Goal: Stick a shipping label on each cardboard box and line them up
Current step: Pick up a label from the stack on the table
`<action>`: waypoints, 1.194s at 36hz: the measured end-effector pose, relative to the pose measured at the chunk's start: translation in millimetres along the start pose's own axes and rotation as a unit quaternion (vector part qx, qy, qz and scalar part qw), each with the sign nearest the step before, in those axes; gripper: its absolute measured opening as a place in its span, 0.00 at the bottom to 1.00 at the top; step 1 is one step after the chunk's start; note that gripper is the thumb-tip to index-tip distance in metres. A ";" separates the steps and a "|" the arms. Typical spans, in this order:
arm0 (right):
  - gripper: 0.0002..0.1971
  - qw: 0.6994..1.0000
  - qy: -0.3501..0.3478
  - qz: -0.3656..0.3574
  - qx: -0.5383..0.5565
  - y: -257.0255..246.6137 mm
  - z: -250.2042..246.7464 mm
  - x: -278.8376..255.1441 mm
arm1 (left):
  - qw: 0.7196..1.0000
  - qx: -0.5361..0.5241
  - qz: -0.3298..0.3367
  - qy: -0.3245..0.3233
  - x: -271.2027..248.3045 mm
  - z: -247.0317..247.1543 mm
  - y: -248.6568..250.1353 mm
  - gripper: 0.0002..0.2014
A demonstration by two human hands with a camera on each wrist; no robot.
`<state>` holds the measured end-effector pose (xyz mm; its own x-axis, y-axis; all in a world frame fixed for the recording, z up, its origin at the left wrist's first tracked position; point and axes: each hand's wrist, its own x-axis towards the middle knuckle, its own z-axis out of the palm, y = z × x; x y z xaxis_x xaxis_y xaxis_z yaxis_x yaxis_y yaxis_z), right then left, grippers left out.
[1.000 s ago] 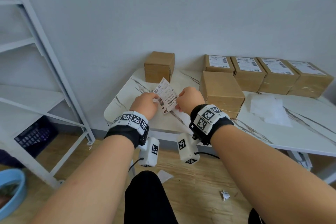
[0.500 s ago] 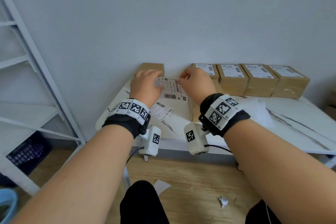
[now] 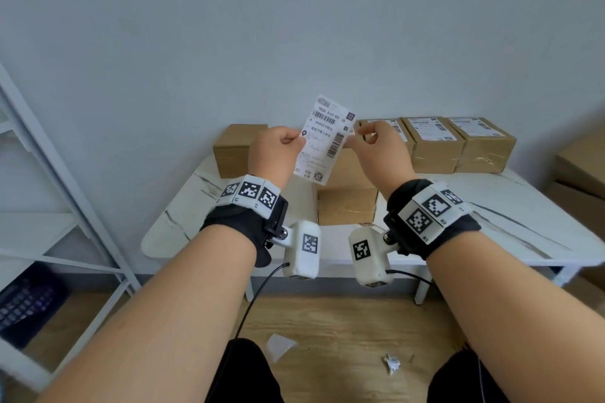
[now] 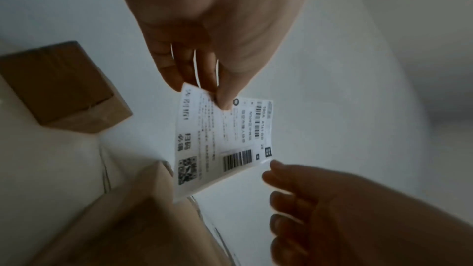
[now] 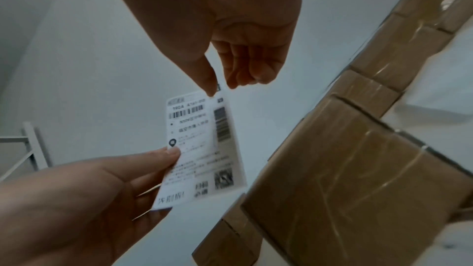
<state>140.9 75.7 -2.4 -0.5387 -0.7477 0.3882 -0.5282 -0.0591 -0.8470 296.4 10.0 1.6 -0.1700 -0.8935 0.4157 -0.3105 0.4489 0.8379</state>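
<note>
I hold a white shipping label (image 3: pixel 324 137) upright in the air in front of the wall. My left hand (image 3: pixel 296 141) pinches its left edge between thumb and fingers (image 4: pixel 225 100). My right hand (image 3: pixel 355 137) pinches its upper right corner, thumb tip (image 5: pixel 211 90) on the print side. Below the label, a plain cardboard box (image 3: pixel 347 203) stands mid-table. Another plain box (image 3: pixel 235 147) sits against the wall at the left. A row of labelled boxes (image 3: pixel 432 147) lines the wall to the right, and my right hand partly hides the nearest one.
The white marble table (image 3: pixel 491 222) has bare surface right of the middle box. A white metal shelf (image 3: pixel 65 190) stands at the left with a dark crate (image 3: pixel 23 304) under it. Paper scraps (image 3: pixel 280 345) lie on the wooden floor. More cardboard (image 3: pixel 579 167) is at the right edge.
Both hands have lifted the label from low over the table to in front of the wall, and it has turned from lying flat to standing upright.
</note>
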 end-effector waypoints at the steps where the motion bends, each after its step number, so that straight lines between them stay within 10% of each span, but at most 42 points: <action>1: 0.16 1.000 -0.003 0.010 0.001 3.3 -2.0 -1.1 | 1.000 -0.013 -0.005 0.001 0.2 3.4 1.0 0.11; 20: 0.07 0.979 -0.127 0.116 0.107 34.4 -25.1 -12.6 | 0.995 -0.057 -0.085 0.002 0.8 55.3 1.5 0.14; 30: 0.12 0.971 -0.109 0.169 0.126 47.3 -28.4 -16.7 | 0.980 0.192 0.047 -0.010 -15.0 67.9 -2.5 0.23; 43: 0.07 0.957 -0.096 0.211 0.173 53.5 -28.2 -22.7 | 0.974 0.167 0.112 -0.107 -33.2 82.2 -7.2 0.11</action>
<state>106.3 108.2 -46.3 -0.5084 -0.8590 -0.0601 -0.0229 0.0832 -0.9963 227.4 37.5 -47.2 -0.4485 -0.7659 0.4608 -0.5242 0.6429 0.5584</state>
